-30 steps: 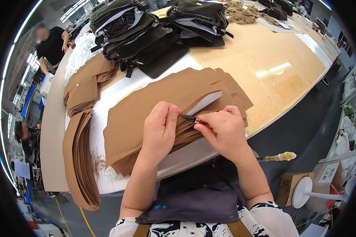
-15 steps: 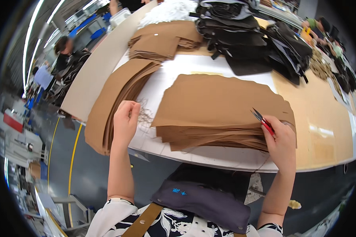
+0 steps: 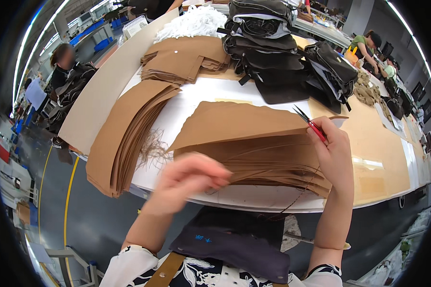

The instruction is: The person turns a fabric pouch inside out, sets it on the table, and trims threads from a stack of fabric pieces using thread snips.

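My right hand (image 3: 333, 148) is closed on red-handled thread snips (image 3: 317, 130), their dark blades pointing up and left. It is at the right end of the top brown fabric panel (image 3: 244, 122), whose near edge is raised off the stack (image 3: 268, 165) below. Whether the fingers also pinch the panel is hidden. My left hand (image 3: 189, 179) is smeared by motion in front of the stack's left end, so its fingers cannot be read. Between the stacks lies a tangle of loose threads (image 3: 152, 147). A thin dark reddish cord (image 3: 299, 195) hangs below my right hand past the table edge.
A stack of long brown pieces (image 3: 129, 129) lies at left, with more brown pieces (image 3: 177, 60) behind. Black bags (image 3: 273, 62) are piled at the back, beside white scraps (image 3: 191, 23). A co-worker (image 3: 366, 48) stands far right; another person (image 3: 64, 67) is at far left.
My left hand has moved right, from the left stack to the front of the middle one. My right hand has risen, and the top panel's near edge has lifted.
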A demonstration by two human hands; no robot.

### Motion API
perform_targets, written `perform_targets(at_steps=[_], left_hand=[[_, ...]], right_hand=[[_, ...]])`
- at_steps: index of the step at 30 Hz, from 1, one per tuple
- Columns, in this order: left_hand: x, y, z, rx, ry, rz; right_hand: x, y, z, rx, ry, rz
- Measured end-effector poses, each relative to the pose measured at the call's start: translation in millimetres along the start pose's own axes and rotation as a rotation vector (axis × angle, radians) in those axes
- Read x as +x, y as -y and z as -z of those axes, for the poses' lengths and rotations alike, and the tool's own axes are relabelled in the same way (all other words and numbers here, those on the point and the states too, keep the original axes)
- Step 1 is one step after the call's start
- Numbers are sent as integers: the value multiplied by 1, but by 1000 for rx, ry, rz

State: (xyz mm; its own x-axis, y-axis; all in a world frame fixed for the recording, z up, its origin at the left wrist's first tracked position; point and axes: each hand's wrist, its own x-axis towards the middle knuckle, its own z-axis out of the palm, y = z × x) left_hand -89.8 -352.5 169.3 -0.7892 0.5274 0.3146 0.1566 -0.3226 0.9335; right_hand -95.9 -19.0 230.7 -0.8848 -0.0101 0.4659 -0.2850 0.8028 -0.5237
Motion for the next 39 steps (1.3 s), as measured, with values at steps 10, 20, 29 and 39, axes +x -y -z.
perform_targets(at_steps=[10,20,29,39], left_hand=[[102,33,-73,-1094,-164,440],[145,-15,23,-866,-440,-112],[113,-65,108,-304,-743,-572],[40,33,188,-758,-1162,-472]], right_hand=[[-30,-11,-15,97,-130,91],[-55,-49,-22,432,-415,-108],[-72,-64,-40,522,-289,-111],[-82,-66,-50,495,-226,-144]])
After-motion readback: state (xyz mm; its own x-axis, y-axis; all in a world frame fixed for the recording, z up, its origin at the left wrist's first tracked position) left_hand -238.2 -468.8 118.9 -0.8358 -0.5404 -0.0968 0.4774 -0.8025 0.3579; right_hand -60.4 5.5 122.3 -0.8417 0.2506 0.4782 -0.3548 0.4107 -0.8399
